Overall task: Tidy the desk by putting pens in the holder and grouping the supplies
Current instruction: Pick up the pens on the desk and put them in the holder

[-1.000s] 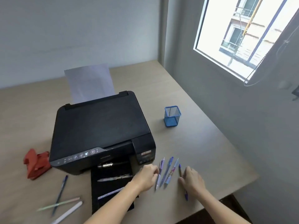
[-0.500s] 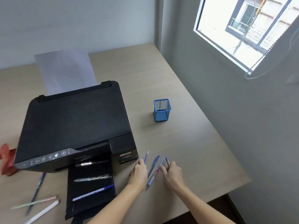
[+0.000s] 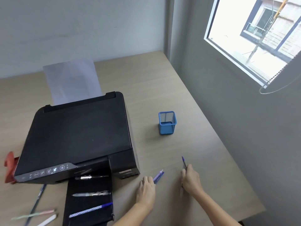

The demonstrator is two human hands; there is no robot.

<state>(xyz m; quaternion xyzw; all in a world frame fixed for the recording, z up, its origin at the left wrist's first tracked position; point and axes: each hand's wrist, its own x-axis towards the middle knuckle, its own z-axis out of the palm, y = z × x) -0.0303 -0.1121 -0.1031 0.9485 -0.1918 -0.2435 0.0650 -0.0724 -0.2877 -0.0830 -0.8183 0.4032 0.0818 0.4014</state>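
Note:
A blue mesh pen holder (image 3: pixel 167 122) stands upright on the desk, right of the printer and well beyond both hands. My left hand (image 3: pixel 146 188) is closed around a bunch of purple and blue pens (image 3: pixel 158 176) whose ends stick out toward the holder. My right hand (image 3: pixel 190 180) grips a single blue pen (image 3: pixel 184 162), tip pointing away from me. Three more pens (image 3: pixel 91 194) lie across the printer's black output tray (image 3: pixel 88 204). Other loose pens (image 3: pixel 35 214) lie at the bottom left of the desk.
A black printer (image 3: pixel 79 136) with a sheet of paper (image 3: pixel 71 80) in its rear feed fills the desk's left half. A red object (image 3: pixel 9 167) pokes out from behind its left side. A grey wall with a window borders the desk's right edge.
The pens that lay side by side between my hands are off the desk: my left hand has gathered most of them, my right hand has picked up one. The hands have moved apart.

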